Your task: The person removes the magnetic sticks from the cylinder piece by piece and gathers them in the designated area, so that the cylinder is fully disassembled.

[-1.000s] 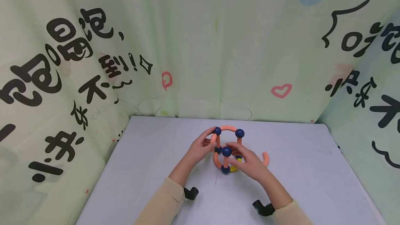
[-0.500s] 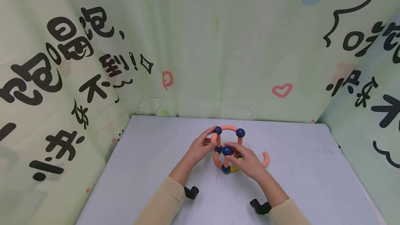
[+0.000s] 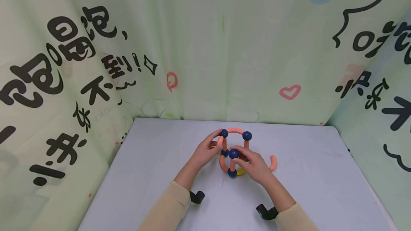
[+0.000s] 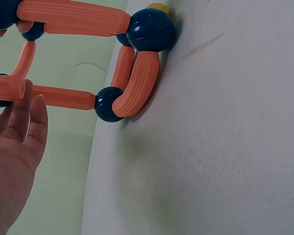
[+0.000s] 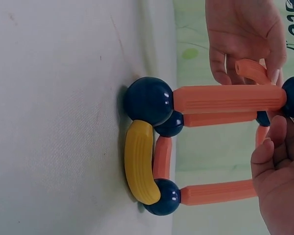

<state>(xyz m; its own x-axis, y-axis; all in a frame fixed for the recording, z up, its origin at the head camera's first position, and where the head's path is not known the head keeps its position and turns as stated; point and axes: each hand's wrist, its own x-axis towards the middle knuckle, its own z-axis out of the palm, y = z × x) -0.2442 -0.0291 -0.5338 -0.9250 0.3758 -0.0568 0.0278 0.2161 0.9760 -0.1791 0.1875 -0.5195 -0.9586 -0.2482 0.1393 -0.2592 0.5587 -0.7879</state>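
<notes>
Magnetic rods and dark blue balls form a standing frame, with straight orange rods as uprights and a curved orange rod across its far top. A yellow curved rod and orange curved rods join the lower balls. At the frame's upper left, my left hand holds a curved orange rod by the far-left top ball. My right hand pinches the near top ball above the front upright. Part of the frame's right side is hidden behind this hand.
A loose curved orange rod lies to the right of the frame on the white table. Printed curtains hang behind the table and along its sides. Black mounts sit at both wrists.
My right hand has shifted slightly left, its thumb and fingers drawing closer around the near top ball. The left hand and the frame stay almost still.
</notes>
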